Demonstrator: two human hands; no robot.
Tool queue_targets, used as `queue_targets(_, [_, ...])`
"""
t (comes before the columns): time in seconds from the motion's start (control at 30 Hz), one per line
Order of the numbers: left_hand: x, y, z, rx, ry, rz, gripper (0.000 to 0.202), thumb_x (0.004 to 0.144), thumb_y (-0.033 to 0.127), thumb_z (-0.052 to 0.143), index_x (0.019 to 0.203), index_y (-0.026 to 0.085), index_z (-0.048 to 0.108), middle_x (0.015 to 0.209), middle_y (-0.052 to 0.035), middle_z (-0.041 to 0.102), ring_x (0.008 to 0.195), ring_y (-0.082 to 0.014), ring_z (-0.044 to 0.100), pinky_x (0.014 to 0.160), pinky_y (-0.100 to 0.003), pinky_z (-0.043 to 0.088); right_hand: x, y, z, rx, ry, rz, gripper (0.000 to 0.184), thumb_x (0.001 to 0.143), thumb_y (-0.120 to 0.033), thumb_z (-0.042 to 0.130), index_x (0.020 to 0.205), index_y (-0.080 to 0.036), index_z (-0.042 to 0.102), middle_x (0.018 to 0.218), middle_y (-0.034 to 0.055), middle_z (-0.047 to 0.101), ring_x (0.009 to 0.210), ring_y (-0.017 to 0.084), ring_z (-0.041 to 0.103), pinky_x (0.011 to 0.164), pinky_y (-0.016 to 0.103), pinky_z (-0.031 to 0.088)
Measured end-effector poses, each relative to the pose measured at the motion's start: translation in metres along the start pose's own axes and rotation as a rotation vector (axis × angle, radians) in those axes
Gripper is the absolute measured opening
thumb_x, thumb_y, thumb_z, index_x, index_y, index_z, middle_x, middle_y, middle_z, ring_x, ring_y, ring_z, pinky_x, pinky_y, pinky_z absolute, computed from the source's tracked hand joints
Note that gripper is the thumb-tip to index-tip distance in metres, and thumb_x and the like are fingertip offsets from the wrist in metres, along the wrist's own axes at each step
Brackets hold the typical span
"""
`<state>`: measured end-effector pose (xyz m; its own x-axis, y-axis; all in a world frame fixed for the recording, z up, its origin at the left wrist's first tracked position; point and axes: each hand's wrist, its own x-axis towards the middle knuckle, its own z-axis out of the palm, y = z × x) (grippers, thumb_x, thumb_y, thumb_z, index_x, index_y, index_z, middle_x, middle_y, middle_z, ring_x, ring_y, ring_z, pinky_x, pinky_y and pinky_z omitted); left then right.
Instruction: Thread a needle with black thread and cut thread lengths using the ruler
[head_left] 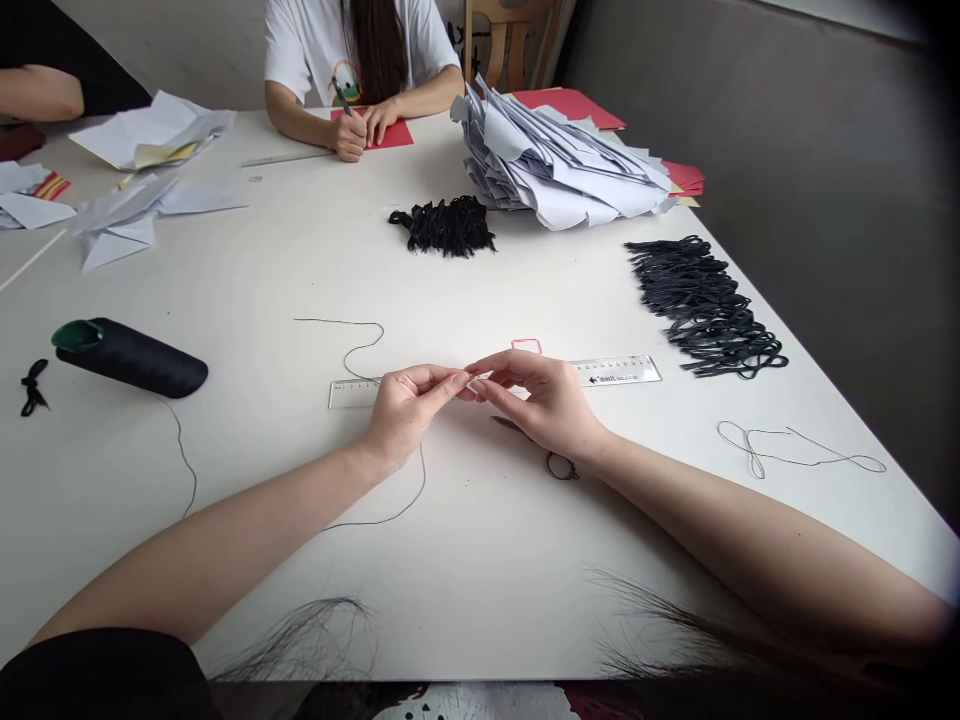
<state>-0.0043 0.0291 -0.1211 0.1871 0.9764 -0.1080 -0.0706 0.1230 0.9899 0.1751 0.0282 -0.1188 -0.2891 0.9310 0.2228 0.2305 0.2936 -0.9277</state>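
My left hand (409, 410) is closed in a pinch on a thin dark thread (421, 480). One length of it runs down under my forearm, and another thread end (381, 330) curls away beyond the hand. My right hand (551, 400) meets the left fingertip to fingertip, also pinched. What lies between its fingers is too small to make out. Beneath both hands a clear ruler (619, 370) lies flat, its middle hidden. Under my right hand is a pair of scissors, with one blade tip (510, 423) and a dark handle ring (561, 478) showing.
A black thread spool (142, 358) lies left, beside a small black knotted bundle (33, 388). Black tassels (450, 228) and looped cords (697, 300) lie beyond. Loose thread (757, 450) is at right. Stacked papers (555, 160) stand behind; a person (367, 60) writes on red paper (394, 135).
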Motion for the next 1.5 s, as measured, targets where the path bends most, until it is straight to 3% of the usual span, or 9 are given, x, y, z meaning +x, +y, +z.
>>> queue_targets(0.2, [-0.002,0.001,0.000,0.032,-0.013,-0.013,0.017,0.080,0.037,0.074,0.078,0.021,0.079,0.073,-0.0041,0.074,0.043,-0.0073,0.043,0.054,-0.028,0.044,0.000,0.000,-0.001,-0.014,0.024,-0.014,0.019,0.091,-0.033,0.062,0.089,-0.017,0.072,0.085,0.0055,0.074,0.076,0.017,0.069,0.067,0.032,0.056])
queue_targets(0.43, [-0.003,0.001,0.000,0.063,-0.070,-0.009,0.017,0.078,0.036,0.075,0.081,0.020,0.079,0.079,-0.0074,0.075,0.070,-0.0179,0.065,0.058,-0.028,0.046,0.000,-0.005,-0.002,-0.003,-0.029,-0.010,0.024,0.094,-0.038,0.058,0.085,-0.017,0.065,0.080,0.0055,0.072,0.074,0.017,0.069,0.063,0.029,0.053])
queue_targets(0.7, [-0.002,0.005,-0.001,0.047,-0.007,-0.046,0.013,0.079,0.032,0.071,0.073,0.020,0.075,0.072,-0.0049,0.073,0.063,-0.0146,0.061,0.057,-0.027,0.045,0.000,-0.004,-0.001,0.217,-0.050,0.177,0.035,0.091,-0.049,0.060,0.091,-0.015,0.070,0.076,0.0046,0.071,0.066,0.013,0.067,0.066,0.028,0.058])
queue_targets(1.1, [-0.002,0.004,0.000,0.035,-0.040,-0.020,0.013,0.077,0.030,0.071,0.069,0.020,0.074,0.067,-0.0034,0.071,0.059,-0.0136,0.059,0.057,-0.028,0.046,0.001,-0.006,0.002,0.311,-0.072,0.246,0.037,0.084,-0.052,0.068,0.086,-0.015,0.069,0.074,0.0042,0.071,0.063,0.012,0.066,0.062,0.027,0.058])
queue_targets(1.3, [-0.002,0.004,0.002,0.006,-0.056,0.017,0.013,0.080,0.028,0.070,0.070,0.020,0.073,0.066,-0.0021,0.070,0.063,-0.0143,0.064,0.065,-0.028,0.051,0.001,-0.006,0.003,0.365,-0.088,0.287,0.032,0.083,-0.047,0.071,0.089,-0.016,0.068,0.077,0.0035,0.069,0.064,0.012,0.064,0.062,0.027,0.055])
queue_targets(1.5, [-0.005,0.001,0.002,-0.052,-0.148,0.083,0.020,0.085,0.034,0.070,0.075,0.016,0.072,0.073,-0.0041,0.071,0.072,-0.0175,0.068,0.077,-0.033,0.054,0.000,0.001,0.008,0.681,-0.088,0.397,0.024,0.076,-0.034,0.080,0.092,-0.019,0.071,0.081,0.0003,0.066,0.069,0.008,0.057,0.066,0.023,0.049])
